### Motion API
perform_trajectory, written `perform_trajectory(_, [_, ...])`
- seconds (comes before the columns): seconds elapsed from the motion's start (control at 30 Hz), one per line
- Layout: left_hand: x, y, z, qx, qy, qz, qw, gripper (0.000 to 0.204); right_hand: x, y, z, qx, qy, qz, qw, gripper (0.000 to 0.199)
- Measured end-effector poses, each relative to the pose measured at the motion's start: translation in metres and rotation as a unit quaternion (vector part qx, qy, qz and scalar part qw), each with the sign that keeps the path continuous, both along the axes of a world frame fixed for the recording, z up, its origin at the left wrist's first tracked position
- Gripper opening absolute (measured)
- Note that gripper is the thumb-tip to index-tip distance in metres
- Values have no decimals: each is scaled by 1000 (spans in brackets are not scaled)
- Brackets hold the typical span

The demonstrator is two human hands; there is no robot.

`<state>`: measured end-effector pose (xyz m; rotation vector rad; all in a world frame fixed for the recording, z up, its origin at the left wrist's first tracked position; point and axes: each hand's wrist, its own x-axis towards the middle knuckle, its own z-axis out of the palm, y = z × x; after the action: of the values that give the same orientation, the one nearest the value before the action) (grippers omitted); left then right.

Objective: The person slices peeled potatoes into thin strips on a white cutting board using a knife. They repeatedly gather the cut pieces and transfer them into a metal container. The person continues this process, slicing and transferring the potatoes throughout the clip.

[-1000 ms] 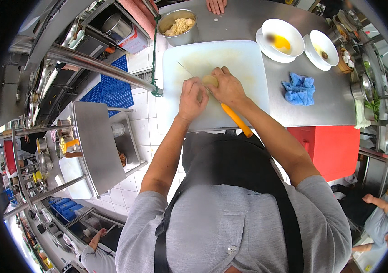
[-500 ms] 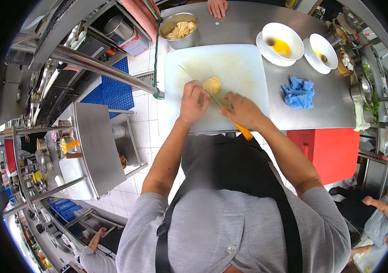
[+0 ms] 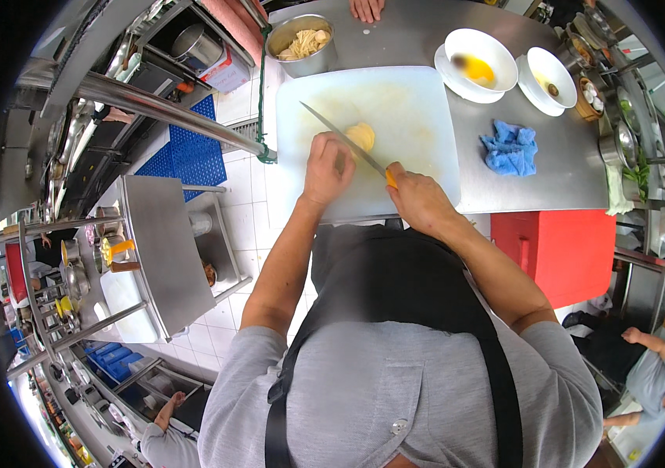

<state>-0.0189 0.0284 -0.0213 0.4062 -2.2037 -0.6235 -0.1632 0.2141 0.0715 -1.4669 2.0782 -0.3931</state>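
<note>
A long knife [image 3: 342, 136] with an orange handle lies slantwise over a white cutting board [image 3: 418, 101], its tip toward the far left. My right hand [image 3: 422, 201] is wrapped round the handle. Against the near-left side of the blade, my left hand [image 3: 328, 170] has its fingers curled; anything under them is hidden. Just beyond the blade a few pale yellow round slices [image 3: 361, 136] lie overlapped on the board.
A metal pot [image 3: 301, 48] of pale yellow strips stands at the far left. To the right are a white bowl [image 3: 482, 61] with yellow liquid, a second white bowl [image 3: 544, 81] and a blue cloth [image 3: 509, 148]. Another person's hand [image 3: 366, 9] rests on the far counter edge.
My right hand has closed round the knife handle, which stuck out below the loosened fingers before. The blade has turned to show more of its flat side. My left hand has barely moved.
</note>
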Motion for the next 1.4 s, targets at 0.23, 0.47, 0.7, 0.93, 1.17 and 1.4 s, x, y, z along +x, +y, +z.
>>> perform_trajectory(0.23, [2,-1,-3,17,-12,-3,1000,22,3,2,8,-14,-2,-9,1000,21])
perform_trajectory(0.47, [1,-2,-4,19,-5,3,1000,22,4,4,8,-21,-6,-13,1000,21])
perform_trajectory(0.7, [1,0,-2,18,-1,9,1000,22,3,6,8,-19,-16,-20,999,21])
perform_trajectory(0.93, [1,-2,-3,2,8,8,1000,22,3,10,9,-27,-24,-22,999,20])
perform_trajectory(1.17, [2,0,-4,27,0,9,1000,22,4,11,12,-16,-25,-20,999,20])
perform_trajectory(1.4, [2,0,-3,29,10,15,999,20,6,6,18,8,-15,-7,1000,18])
